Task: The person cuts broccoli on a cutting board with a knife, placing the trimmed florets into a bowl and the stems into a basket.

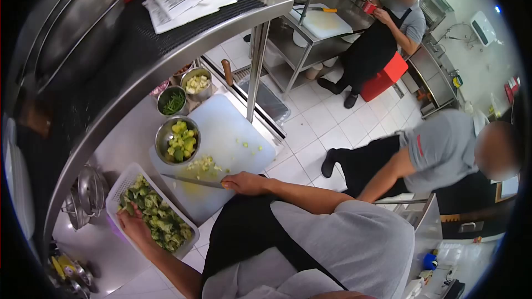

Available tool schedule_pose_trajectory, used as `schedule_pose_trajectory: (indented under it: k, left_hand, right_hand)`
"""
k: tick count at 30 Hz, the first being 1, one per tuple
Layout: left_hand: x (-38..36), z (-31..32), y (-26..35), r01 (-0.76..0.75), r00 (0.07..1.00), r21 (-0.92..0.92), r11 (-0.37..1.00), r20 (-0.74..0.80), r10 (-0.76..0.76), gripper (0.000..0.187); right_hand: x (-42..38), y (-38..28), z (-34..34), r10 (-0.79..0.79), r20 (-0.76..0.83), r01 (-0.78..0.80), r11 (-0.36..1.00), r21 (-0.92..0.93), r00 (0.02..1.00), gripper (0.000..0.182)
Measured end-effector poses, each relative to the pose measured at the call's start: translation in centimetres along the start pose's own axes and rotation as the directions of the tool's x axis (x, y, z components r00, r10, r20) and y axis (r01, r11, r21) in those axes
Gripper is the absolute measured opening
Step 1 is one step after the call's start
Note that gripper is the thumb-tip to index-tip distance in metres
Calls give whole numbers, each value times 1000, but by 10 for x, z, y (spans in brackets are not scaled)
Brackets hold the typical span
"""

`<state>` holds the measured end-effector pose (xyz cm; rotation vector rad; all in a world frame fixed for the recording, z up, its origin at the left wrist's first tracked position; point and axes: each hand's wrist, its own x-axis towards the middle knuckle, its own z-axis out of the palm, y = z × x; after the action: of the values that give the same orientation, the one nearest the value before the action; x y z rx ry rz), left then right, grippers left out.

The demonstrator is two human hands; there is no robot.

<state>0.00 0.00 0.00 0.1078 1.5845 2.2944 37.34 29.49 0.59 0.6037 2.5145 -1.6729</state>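
Upper shelf point(281, 6): we note papers point(191, 5) on black mat point(245, 1). Farther off, red bin point(386, 77) beside an aproned co-worker point(368, 50).

2 cutting bds point(235, 116) point(334, 25), min. 2 co-workers point(368, 52) point(438, 152), 1 red bin point(386, 77) — plus 1 yellow-handled knife point(328, 10) & 1 held knife point(194, 181). Up close — 1 white basket point(123, 181) w/ broccoli point(160, 213), 1 metal bowl point(161, 142) w/ green pcs point(180, 143).

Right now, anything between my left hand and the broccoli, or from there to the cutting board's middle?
Nothing visible blocks your left hand from the broccoli; toward the cutting board's middle, the basket rim and knife intervene.
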Motion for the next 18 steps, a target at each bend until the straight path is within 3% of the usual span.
schedule_pose_trajectory:
  k: [2, 3, 4, 7, 9, 11, 12, 15, 16, 18]
  left_hand:
    - [-8, 8, 24, -56, 996, -47, 997, 72, 60, 21]
    - [-59, 74, -41, 10, 999, -94, 996, 54, -5, 18]
    - [-67, 91, -40, -11, 998, -94, 996, 66, 17, 16]
    - [-95, 130, -16, 4, 979, 45, 999, 201, -13, 10]
    - [-112, 156, -6, 48, 974, 282, 958, 201, -108, 9]
    - [-126, 178, 7, 43, 939, 496, 867, 276, -205, 9]
    - [-127, 181, 0, -24, 933, 533, 846, 316, -173, 8]
    - [-123, 184, -13, -53, 881, 661, 748, 383, -277, 8]
    - [-123, 186, -12, -220, 864, 730, 647, 454, -219, 7]
    - [-133, 208, -8, -170, 862, 817, 551, 394, -318, 9]
  right_hand:
    - [33, -8, 23, -136, -26, 136, 990, -24, 990, 44]
    - [-11, 34, -32, -62, 5, 63, 993, -99, 998, 43]
    - [-3, 35, -34, -79, 3, 79, 988, -131, 997, 43]
    - [10, 23, -44, -76, 15, 78, 983, -168, 997, 42]
    - [14, 24, -52, -56, 48, 64, 980, -189, 997, 41]
    - [21, 28, -55, -46, 93, 65, 975, -214, 995, 41]
    - [22, 25, -61, -42, 96, 62, 975, -213, 994, 41]
    - [27, 24, -67, -77, 101, 97, 973, -210, 992, 40]
    - [36, 41, -63, -119, 92, 136, 968, -211, 989, 40]
    - [36, 40, -55, -132, 116, 150, 974, -167, 984, 40]
